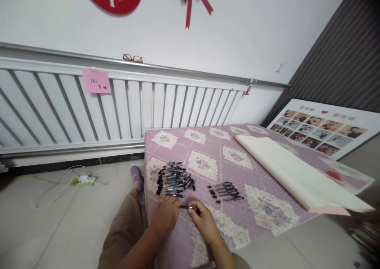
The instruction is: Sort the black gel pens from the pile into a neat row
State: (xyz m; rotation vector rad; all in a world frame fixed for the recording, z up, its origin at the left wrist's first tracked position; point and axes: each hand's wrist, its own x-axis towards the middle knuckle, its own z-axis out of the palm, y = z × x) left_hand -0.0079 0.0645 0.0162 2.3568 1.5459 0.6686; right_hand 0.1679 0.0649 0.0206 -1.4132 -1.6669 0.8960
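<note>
Two hands, the left hand (168, 215) and right hand (203, 218), are shown pinching one black pen (187, 207) by its ends, just below the pen pile (174, 178) on the quilted table (267, 211); light, stiff, probably slippery; best gripped mid-barrel.

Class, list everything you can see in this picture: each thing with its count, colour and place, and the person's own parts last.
pen: one, black, held between both hands
pen pile: many, black and clear, left on the cloth
pen row: about six, black, right of the pile
cloth: one, pink patterned, over the table
paper roll: one, cream, right on the cloth
radiator: one, white, by the wall
note: one, pink, on the radiator
glasses: one, red, atop the radiator
photo board: one, white, leaning at right
left hand: on the pen
right hand: on the pen
</note>
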